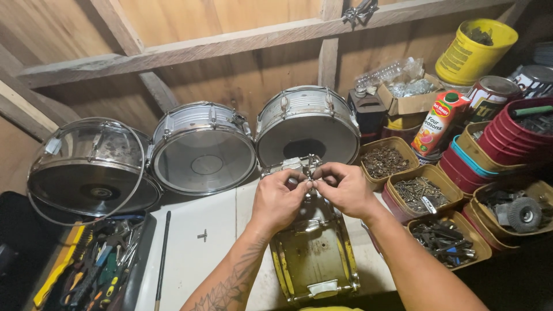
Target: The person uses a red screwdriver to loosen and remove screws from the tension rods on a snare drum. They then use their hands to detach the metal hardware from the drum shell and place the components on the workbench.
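A small metal fitting (309, 181), too tiny to tell apart, sat pinched between both hands right over the far rim of the yellow snare drum shell (314, 253), which lay on its side on the white tabletop (196, 253). The left hand (280, 196) was curled tight, thumb and forefinger closed on the piece; the right hand (345, 189) met it from the other side, fingertips nipped shut on the same bit of hardware. No palm was open, and both grips were fine pinches.

To my eye this step wanted steadiness: wrists kept low against the shell, the part turned with fingertips only, and held over the drum rather than the gap beside it, where a dropped piece could vanish.

Just beyond the shell stood three silver snare drums (308, 124) propped against the wooden wall, the leftmost with a clear head (86, 167). Right of the shell sat brown tins of screws and bolts (420, 193), with red tubs (512, 138) and a juice carton (440, 124) further out. Left of the shell lay a thin black rod (163, 253) and, past it, a tray of hand tools (95, 270). A small cross-shaped key (202, 235) rested on the tabletop between rod and shell.
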